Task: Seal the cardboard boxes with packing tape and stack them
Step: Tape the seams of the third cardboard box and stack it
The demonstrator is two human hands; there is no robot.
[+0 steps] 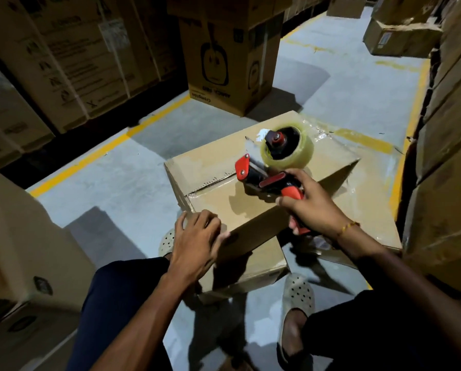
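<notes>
Cardboard box [250,204] on grey floor [344,84], between person's knees. Left hand [194,236] lies over box's near left corner, fingers loosely bent, gripping nothing. Right hand [313,207] wraps red handle of tape dispenser [272,167] above box top; clear roll at far end. Handle mostly hidden under fingers. Box's near face in shadow, its seam hard to make out.

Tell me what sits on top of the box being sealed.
On the cardboard box, the red tape dispenser is held by the right hand; the left hand presses the near edge. Contents are covered by closed flaps.
</notes>
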